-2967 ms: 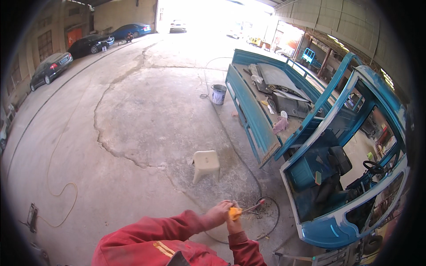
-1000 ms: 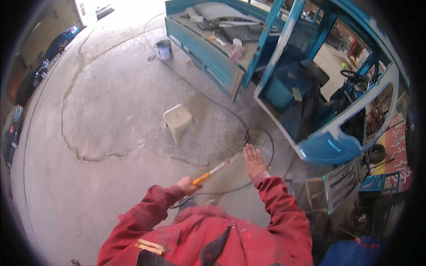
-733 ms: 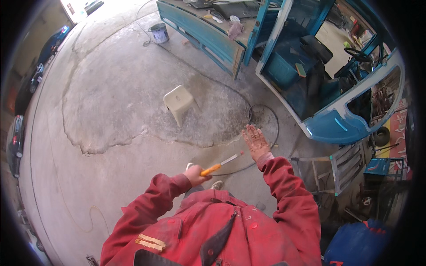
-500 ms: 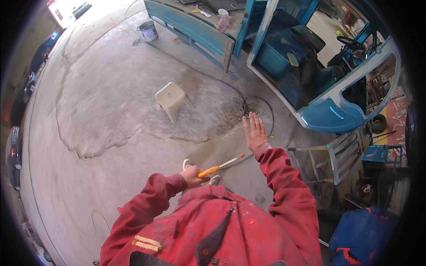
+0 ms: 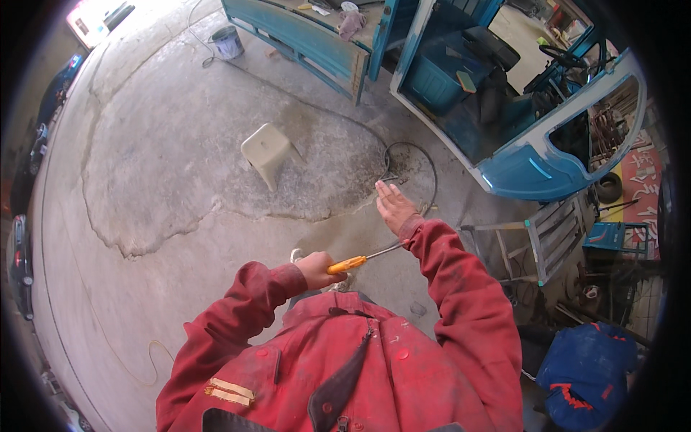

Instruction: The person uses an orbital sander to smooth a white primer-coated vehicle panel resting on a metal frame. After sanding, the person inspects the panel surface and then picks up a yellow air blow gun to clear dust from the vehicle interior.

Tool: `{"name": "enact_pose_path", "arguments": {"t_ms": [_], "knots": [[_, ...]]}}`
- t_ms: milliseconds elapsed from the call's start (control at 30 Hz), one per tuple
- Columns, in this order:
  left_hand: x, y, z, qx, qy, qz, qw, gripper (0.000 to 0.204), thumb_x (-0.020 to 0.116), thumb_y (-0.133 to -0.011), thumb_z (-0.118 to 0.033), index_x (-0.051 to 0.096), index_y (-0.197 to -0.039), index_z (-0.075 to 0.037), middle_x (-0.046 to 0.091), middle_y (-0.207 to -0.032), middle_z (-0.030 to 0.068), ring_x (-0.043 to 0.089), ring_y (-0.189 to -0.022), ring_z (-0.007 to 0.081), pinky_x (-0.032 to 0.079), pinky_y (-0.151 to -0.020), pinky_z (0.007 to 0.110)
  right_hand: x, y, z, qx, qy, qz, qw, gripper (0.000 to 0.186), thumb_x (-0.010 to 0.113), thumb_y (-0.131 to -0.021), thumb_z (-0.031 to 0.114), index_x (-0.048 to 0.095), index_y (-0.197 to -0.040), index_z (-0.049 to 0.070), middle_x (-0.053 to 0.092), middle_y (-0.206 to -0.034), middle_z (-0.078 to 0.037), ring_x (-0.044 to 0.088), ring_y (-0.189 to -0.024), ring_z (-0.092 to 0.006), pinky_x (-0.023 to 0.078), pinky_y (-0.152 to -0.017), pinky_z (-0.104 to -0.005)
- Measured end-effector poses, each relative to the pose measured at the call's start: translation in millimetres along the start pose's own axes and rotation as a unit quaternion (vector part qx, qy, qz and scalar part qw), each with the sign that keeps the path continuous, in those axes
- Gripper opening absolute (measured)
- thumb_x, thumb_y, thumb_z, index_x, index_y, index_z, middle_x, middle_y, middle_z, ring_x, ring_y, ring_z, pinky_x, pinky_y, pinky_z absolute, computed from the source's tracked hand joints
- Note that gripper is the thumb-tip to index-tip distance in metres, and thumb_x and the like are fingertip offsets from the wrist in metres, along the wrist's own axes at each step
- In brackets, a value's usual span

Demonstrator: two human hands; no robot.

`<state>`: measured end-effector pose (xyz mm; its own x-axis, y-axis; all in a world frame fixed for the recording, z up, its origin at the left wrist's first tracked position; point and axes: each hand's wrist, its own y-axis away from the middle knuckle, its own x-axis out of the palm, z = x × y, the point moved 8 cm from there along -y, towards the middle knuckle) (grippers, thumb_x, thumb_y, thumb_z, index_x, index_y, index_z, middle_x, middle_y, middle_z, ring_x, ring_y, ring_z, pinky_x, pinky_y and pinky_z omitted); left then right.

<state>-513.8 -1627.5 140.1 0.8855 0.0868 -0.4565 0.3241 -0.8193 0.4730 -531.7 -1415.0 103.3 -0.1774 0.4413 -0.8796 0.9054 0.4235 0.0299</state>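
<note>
In my left hand (image 5: pixel 315 271) is a tool with an orange handle (image 5: pixel 348 265) and a long thin metal shaft; its exact kind cannot be told. My fingers wrap round the handle, and the shaft points toward my right sleeve. My right hand (image 5: pixel 396 207) is raised in front of me with its fingers stretched out and nothing in it. Beyond that hand, a dark hose (image 5: pixel 432 169) lies looped on the concrete floor. A cream plastic stool (image 5: pixel 268 146) stands on the floor ahead, left of the hand.
At the right stands a blue vehicle cab (image 5: pixel 515 173) with its door opening facing me, beside a blue side panel (image 5: pixel 299 45). A bucket (image 5: pixel 228 43) is far left. A metal frame (image 5: pixel 554 241) and a blue bundle (image 5: pixel 586 371) lie to my right.
My right hand has come down and left, its fingers now tilted leftward. The tool has swung to a flatter angle in my left hand. The whole view has shifted slightly.
</note>
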Motion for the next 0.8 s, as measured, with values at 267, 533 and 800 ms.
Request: {"name": "enact_pose_path", "arguments": {"t_ms": [267,533,800], "knots": [[-7,-2,-6,-0.043,-0.058,0.002,0.997,0.039,0.064,-0.084,-0.042,0.071,-0.085,-0.004,0.065,-0.072,0.023,0.065,-0.072,0.04,0.05,-0.065,0.047,20,13,20,-0.029,-0.028,0.014,0.999,0.039,0.048,-0.086,0.019,0.06,-0.117,-0.001,0.041,-0.146,-0.023,0.026,-0.144,-0.0318,0.02,-0.118,-0.0432],[-4,-4,-10,-0.041,0.015,-0.05,0.998,0.04,0.064,-0.086,-0.039,0.068,-0.078,0.0,0.06,-0.061,0.0181,0.061,-0.057,0.0349,0.046,-0.057,0.044,28,24,-13,0.075,-0.098,0.075,0.989,0.049,0.066,-0.079,0.031,0.06,-0.119,0.004,0.039,-0.147,-0.021,0.026,-0.143,-0.032,0.022,-0.116,-0.0443],[61,-1,-33,0.072,-0.08,0.09,0.99,0.038,0.063,-0.086,-0.04,0.069,-0.083,-0.003,0.064,-0.073,0.0231,0.063,-0.07,0.0413,0.048,-0.064,0.047,65,38,-113,0.546,-0.427,-0.018,0.72,0.043,0.068,-0.083,0.035,0.064,-0.116,0.008,0.061,-0.124,-0.017,0.05,-0.124,-0.0326,0.04,-0.104,-0.0414]]}}
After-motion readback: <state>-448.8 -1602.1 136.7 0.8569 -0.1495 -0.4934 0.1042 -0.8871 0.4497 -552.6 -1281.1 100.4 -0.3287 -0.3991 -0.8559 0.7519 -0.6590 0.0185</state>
